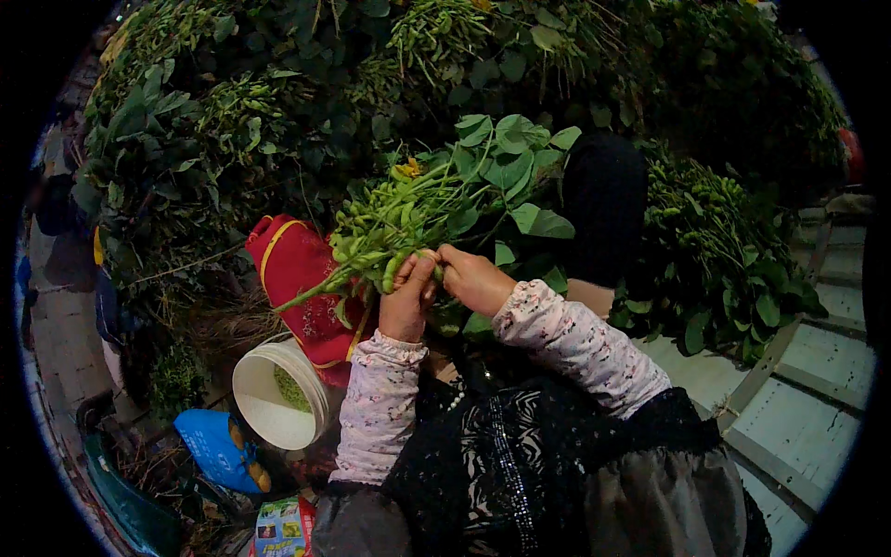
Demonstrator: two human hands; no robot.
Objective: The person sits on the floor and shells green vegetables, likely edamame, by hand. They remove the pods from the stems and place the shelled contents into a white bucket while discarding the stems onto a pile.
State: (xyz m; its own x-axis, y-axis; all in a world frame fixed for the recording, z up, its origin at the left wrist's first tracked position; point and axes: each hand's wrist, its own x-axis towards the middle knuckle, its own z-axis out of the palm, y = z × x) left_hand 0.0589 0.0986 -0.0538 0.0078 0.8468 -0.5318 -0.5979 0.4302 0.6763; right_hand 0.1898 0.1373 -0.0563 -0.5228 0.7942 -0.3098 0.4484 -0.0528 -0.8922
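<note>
Green soybean plants [397, 216] with pods and leaves lie in a bunch across my lap, their thick stem end pointing left. My left hand [407, 299] is closed around some pods and stem at the near side of the bunch. A plump green pod [391, 273] sticks out beside its thumb. My right hand [477, 278] meets the left fingertips and pinches at a pod, mostly hidden by the fingers. Under the stems lies a red cloth [299, 271] with yellow trim. A white bucket [278, 393] stands left of my left forearm, with green pods or beans inside.
Large heaps of soybean plants [278, 125] rise in front. Another bundle [710, 230] lies to the right on pale slatted boards [800, 418]. A blue bag [216, 449] and a colourful printed packet [282, 529] lie near the bucket. Paving [62, 334] shows at far left.
</note>
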